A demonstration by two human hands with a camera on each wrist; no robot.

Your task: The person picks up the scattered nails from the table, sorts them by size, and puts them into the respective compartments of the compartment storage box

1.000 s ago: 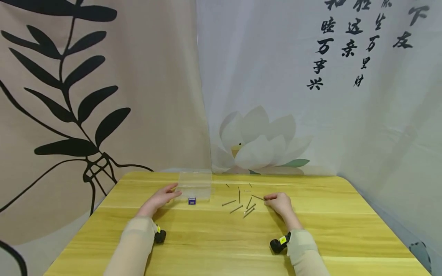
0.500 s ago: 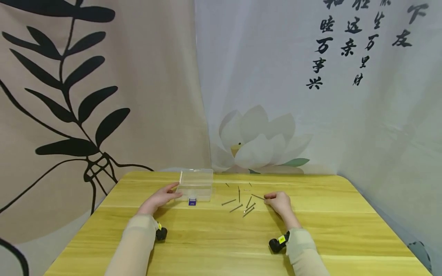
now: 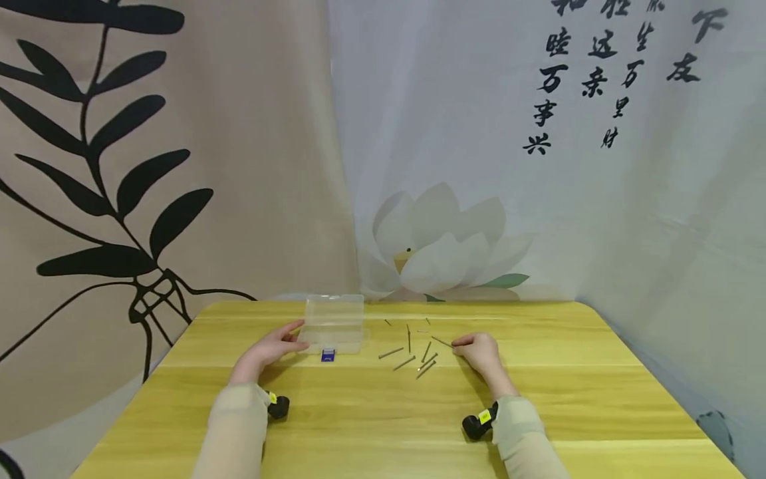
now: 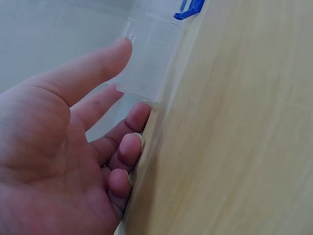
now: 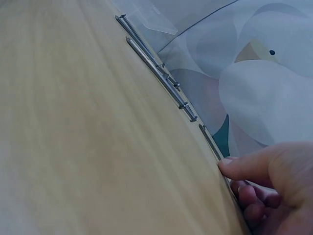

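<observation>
A clear plastic box [image 3: 332, 326] with a raised lid and a blue latch [image 3: 328, 355] stands near the table's back edge. At its left side is my left hand [image 3: 272, 347], thumb toward the front and index finger toward the back, holding the box's end. The left wrist view shows the thumb over the clear box wall [image 4: 146, 61] and the other fingers curled. My right hand [image 3: 480, 352] pinches the end of a nail [image 3: 441, 341] between thumb and fingers, low at the tabletop. The right wrist view shows that nail [image 5: 210, 141] pointing toward other nails [image 5: 156, 71].
Several loose nails [image 3: 403, 363] lie scattered between the box and my right hand, with small ones [image 3: 387, 322] farther back. The wooden table [image 3: 359, 419] ends at a printed curtain [image 3: 449, 246] behind. Each wrist carries a black camera [image 3: 477, 427].
The box lid has come slightly more upright. The whole view has shifted a little to the left. My right hand keeps its pinch on the nail.
</observation>
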